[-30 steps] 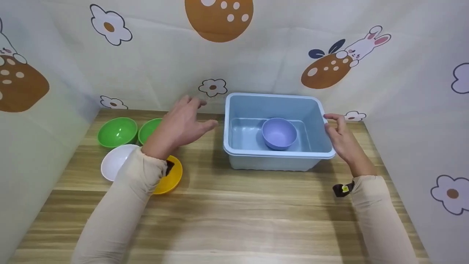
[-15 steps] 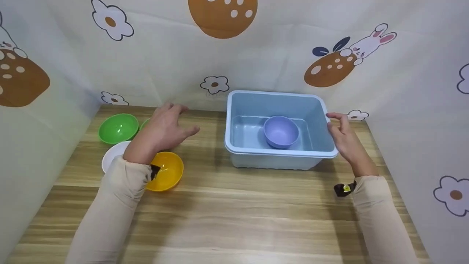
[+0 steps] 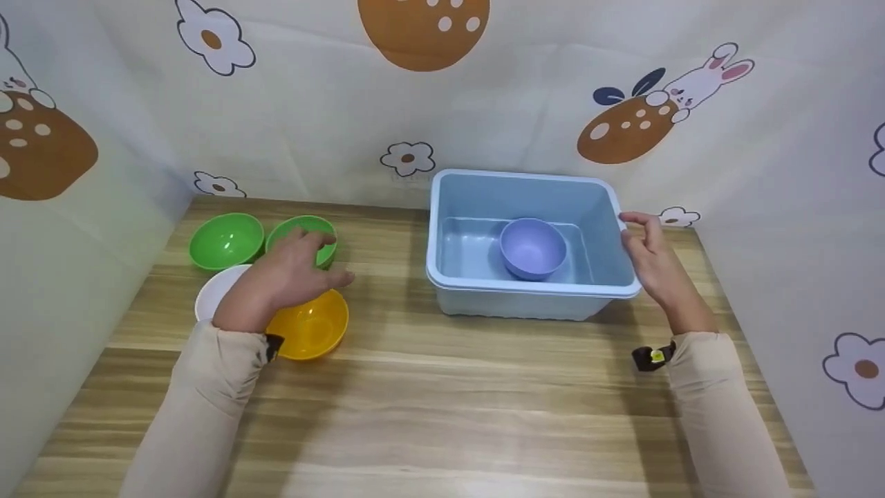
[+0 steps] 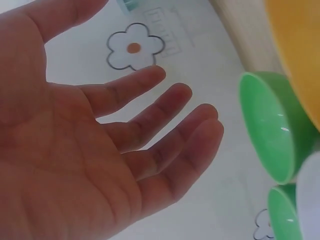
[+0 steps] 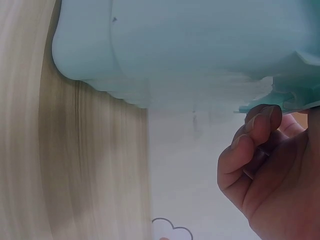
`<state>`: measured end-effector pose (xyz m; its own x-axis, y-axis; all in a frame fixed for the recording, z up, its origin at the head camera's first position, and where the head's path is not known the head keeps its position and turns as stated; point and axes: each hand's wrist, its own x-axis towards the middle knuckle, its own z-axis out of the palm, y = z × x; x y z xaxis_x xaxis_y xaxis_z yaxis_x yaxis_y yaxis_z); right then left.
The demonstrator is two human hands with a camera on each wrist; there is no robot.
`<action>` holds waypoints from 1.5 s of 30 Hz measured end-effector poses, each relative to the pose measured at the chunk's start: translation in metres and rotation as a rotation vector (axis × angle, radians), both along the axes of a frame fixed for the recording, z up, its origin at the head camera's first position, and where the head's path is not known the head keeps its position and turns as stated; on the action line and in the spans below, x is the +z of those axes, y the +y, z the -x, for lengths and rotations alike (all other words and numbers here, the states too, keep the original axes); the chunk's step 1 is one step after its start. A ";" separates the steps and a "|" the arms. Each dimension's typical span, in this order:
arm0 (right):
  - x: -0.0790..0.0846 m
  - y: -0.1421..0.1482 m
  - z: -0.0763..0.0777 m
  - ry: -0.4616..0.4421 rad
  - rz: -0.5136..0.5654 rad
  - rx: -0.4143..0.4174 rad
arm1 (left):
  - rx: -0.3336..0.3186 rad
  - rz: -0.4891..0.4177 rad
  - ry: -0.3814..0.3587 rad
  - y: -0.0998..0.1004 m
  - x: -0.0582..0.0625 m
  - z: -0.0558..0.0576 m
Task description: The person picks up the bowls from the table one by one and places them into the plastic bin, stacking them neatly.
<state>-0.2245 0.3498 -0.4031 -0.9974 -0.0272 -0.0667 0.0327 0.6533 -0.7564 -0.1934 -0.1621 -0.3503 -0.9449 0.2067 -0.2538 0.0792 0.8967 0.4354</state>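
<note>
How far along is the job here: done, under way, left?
Seemingly early. Done: the purple bowl sits inside the blue tub. In hand: the right hand holds the tub's rim; the left hand, empty, hovers near the other bowls. Probably left: two green bowls, the white bowl and the yellow bowl, all outside the tub.

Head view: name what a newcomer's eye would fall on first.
Probably the pale blue bin right of centre, a purple bowl inside it and the right grip at its right rim. Next, the bright yellow bowl and two green bowls on the left. Behind them is a flower-printed cloth.
</note>
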 end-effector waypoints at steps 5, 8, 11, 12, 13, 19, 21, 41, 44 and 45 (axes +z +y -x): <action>0.001 -0.001 0.001 -0.014 -0.014 -0.014 | 0.000 0.002 -0.016 -0.007 -0.012 -0.006; 0.002 -0.002 0.000 -0.010 -0.006 -0.009 | -0.009 0.000 -0.018 -0.011 -0.018 -0.009; 0.001 -0.001 0.000 -0.006 0.000 -0.004 | -0.022 0.004 -0.018 -0.013 -0.023 -0.013; 0.001 -0.001 0.000 -0.005 0.001 -0.003 | -0.027 0.009 -0.016 -0.014 -0.024 -0.014; 0.001 0.000 0.000 -0.009 0.001 -0.002 | -0.028 0.014 -0.016 -0.015 -0.025 -0.015; 0.001 0.000 -0.001 -0.044 0.000 -0.016 | -0.032 0.048 -0.032 -0.018 -0.030 -0.019; 0.002 0.000 -0.001 -0.049 0.003 -0.018 | -0.029 0.049 -0.037 -0.019 -0.031 -0.020; 0.001 -0.002 -0.001 -0.026 -0.011 -0.018 | -0.089 0.093 -0.010 -0.022 -0.044 -0.031; 0.001 -0.001 -0.002 -0.038 -0.014 -0.018 | -0.084 0.093 -0.002 -0.020 -0.046 -0.032; 0.001 -0.001 -0.002 -0.042 -0.015 -0.019 | -0.081 0.090 -0.001 -0.020 -0.046 -0.032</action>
<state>-0.2222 0.3486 -0.4018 -0.9941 -0.0072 -0.1084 0.0763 0.6636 -0.7442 -0.1617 -0.1819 -0.3967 -0.9257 0.2592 -0.2755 0.1530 0.9227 0.3538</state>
